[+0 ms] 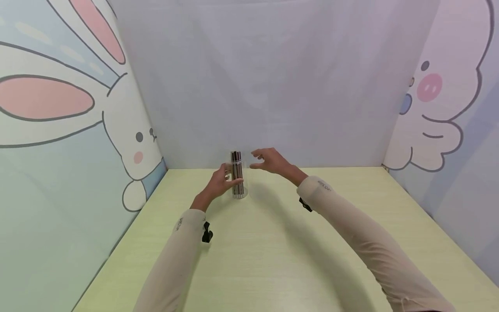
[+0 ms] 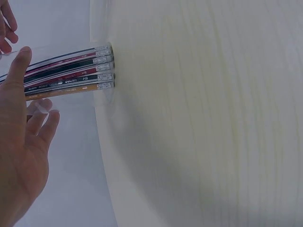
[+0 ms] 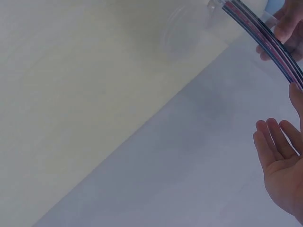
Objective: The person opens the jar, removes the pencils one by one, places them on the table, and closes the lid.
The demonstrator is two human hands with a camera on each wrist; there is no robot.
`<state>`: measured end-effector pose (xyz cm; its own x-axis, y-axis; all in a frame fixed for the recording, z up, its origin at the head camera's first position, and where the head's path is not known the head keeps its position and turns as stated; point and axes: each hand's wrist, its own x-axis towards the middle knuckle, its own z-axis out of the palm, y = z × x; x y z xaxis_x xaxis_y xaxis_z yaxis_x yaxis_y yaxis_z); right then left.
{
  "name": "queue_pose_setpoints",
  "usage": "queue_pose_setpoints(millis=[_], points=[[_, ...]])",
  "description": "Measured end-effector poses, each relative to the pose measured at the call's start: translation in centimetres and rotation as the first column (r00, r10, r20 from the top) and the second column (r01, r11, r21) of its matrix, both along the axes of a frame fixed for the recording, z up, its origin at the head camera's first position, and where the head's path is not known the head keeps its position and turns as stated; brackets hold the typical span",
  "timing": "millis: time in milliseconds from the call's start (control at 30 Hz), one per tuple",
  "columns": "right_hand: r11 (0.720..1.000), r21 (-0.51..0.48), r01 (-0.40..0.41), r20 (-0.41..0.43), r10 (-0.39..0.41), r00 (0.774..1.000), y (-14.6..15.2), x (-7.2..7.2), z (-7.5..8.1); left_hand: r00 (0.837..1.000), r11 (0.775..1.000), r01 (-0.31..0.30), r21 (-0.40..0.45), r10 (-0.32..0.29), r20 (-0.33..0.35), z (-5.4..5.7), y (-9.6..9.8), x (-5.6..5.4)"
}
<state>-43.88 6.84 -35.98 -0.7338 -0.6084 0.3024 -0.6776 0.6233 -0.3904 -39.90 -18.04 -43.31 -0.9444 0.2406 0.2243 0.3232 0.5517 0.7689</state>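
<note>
A clear plastic pencil holder [image 1: 245,190] stands at the back of the table with several pencils [image 1: 237,175] upright inside it. In the left wrist view the pencils [image 2: 71,75] show dark, red and orange barrels, with their metal-banded ends down at the base. My left hand [image 1: 216,183] grips the holder from the left, thumb across its front and fingers behind. To the right of the holder, my right hand [image 1: 273,161] is raised with nothing in it, its fingers loosely bent and pointing toward the holder. The right wrist view shows that palm [image 3: 281,182] spread beside the pencils.
The pale wood-grain table [image 1: 249,255] meets a white back wall [image 1: 265,86] just behind the holder. Side panels with a cartoon rabbit [image 1: 128,130] and another white cartoon figure [image 1: 432,125] flank the table. Black wrist straps [image 1: 207,234] hang below the sleeves.
</note>
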Motion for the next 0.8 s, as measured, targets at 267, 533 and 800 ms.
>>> queue_pose_setpoints(millis=[267,533,800], points=[[1.0,-0.007,-0.013,-0.049,0.013,0.999,-0.6,-0.3,2.0,1.0,1.0,-0.003,0.004,0.003,0.002,0.0,-0.1,-0.1],[0.999,-0.026,-0.02,-0.07,0.018,0.997,-1.1,-0.3,3.0,1.0,1.0,-0.006,-0.003,0.006,-0.005,-0.2,-0.3,-0.4],[0.998,-0.058,-0.031,-0.092,0.026,0.995,-2.0,-0.8,3.0,1.0,1.0,-0.004,0.021,0.004,-0.003,-0.7,-0.4,-0.5]])
